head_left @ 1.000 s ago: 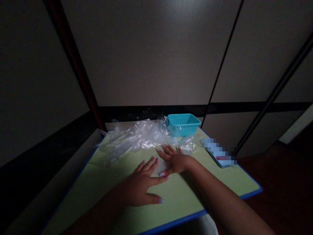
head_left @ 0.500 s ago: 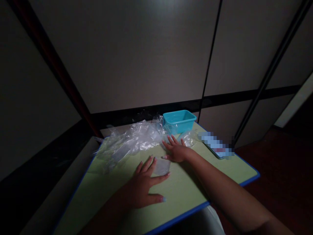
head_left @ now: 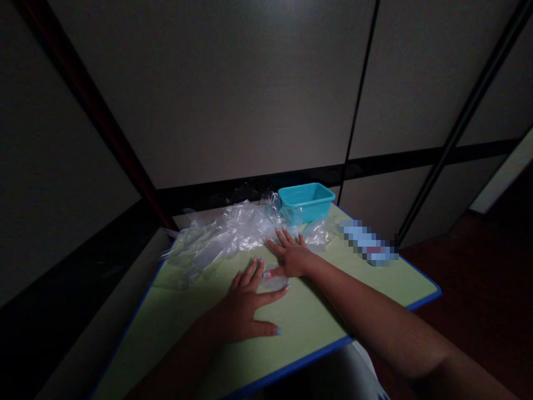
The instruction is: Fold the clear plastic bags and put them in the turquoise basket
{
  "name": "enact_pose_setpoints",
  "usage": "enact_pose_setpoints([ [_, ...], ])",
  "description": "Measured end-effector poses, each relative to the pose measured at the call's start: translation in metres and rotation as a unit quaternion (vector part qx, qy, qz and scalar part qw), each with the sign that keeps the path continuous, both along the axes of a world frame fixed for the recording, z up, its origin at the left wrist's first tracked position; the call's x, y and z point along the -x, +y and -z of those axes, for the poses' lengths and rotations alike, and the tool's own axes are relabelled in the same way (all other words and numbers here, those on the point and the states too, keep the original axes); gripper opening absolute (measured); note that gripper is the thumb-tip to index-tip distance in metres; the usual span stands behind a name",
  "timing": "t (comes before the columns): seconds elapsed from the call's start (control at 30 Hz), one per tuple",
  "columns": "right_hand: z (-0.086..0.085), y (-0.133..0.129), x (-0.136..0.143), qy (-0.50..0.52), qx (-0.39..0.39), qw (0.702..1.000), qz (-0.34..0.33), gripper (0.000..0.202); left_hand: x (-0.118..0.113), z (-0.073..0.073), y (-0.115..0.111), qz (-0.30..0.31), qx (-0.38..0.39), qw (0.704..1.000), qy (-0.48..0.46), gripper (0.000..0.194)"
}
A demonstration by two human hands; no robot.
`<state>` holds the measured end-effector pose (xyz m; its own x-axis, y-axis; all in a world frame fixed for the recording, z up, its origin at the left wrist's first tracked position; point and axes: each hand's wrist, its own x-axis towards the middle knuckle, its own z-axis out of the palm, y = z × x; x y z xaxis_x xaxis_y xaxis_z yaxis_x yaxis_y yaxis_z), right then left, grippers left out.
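Note:
A small folded piece of clear plastic (head_left: pixel 275 282), perhaps a bag, lies flat on the light green table (head_left: pixel 316 316). My left hand (head_left: pixel 245 308) rests at its left side with the fingers spread, the index finger along its near edge. From the right, my right hand (head_left: pixel 291 258) reaches over its far edge, fingers spread and thumb laid across the plastic. Just beyond my hands is a crumpled heap of clear plastic bags (head_left: pixel 245 225). Another clear plastic bag (head_left: pixel 318 233) lies past my right hand.
A turquoise plastic basket (head_left: pixel 310 208) stands at the table's far corner, against a cabinet wall (head_left: pixel 250 100). A blurred-out flat object (head_left: pixel 368 244), possibly a phone, lies near the right edge. Blue trim (head_left: pixel 291 366) runs round the table.
My right hand has moved a little left, so its thumb now covers part of the small plastic piece. My left hand stays nearly where it was, fingers still spread.

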<state>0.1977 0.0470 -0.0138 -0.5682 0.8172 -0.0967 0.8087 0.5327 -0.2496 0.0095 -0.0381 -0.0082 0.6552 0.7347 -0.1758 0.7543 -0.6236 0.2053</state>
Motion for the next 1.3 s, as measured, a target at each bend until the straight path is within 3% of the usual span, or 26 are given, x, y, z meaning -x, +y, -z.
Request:
enact_pose_setpoints([
  [0.33,-0.001,0.0,0.005,-0.019,-0.033,0.995,0.087,0.082,-0.001,0.001,0.0,0.002,-0.006,1.0,0.008,0.076],
  [0.57,0.005,0.004,0.005,0.028,-0.065,0.993,0.09,0.074,-0.002,-0.001,0.004,-0.009,-0.059,0.998,-0.019,0.069],
  [0.87,0.005,0.001,0.004,0.061,-0.045,0.994,0.08,0.07,0.004,0.019,0.015,-0.179,-0.147,0.973,-0.004,0.075],
  [1.1,0.005,-0.008,0.012,0.068,-0.082,0.993,0.04,0.059,0.003,0.023,0.03,-0.317,-0.222,0.922,-0.018,0.062],
  [1.2,0.0,-0.018,0.017,0.101,-0.092,0.991,-0.009,0.061,0.007,0.022,0.035,-0.346,-0.242,0.905,-0.04,0.058],
  [1.3,0.0,-0.029,0.025,0.101,-0.069,0.987,-0.102,0.062,0.01,0.019,0.038,-0.354,-0.248,0.9,-0.061,0.054],
])
